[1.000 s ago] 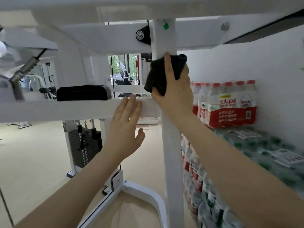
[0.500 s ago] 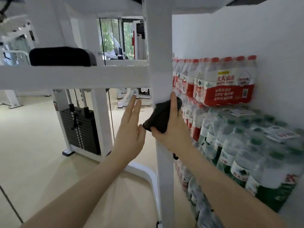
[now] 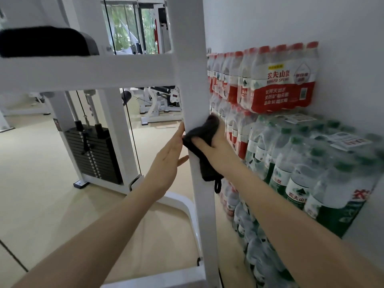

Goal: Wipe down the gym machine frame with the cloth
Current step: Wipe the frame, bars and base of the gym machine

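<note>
A white upright post [image 3: 191, 65] of the gym machine frame runs down the middle of the view, with a white crossbar [image 3: 87, 73] joining it from the left. My right hand [image 3: 216, 151] holds a dark cloth [image 3: 202, 140] against the post's front and right side, about halfway down; a loop of the cloth hangs below the hand. My left hand [image 3: 169, 161] is flat and straight-fingered, its fingertips touching the post's left edge beside the cloth.
Shrink-wrapped packs of water bottles [image 3: 278, 80] are stacked against the white wall right of the post, close to my right forearm. A black weight stack [image 3: 93, 154] and a black pad [image 3: 45, 41] lie left. The curved base tube [image 3: 182, 206] sits on beige floor.
My right hand has slid the cloth down the post, from above the crossbar to well below it. My left hand left the crossbar and dropped alongside. The view tilted downward.
</note>
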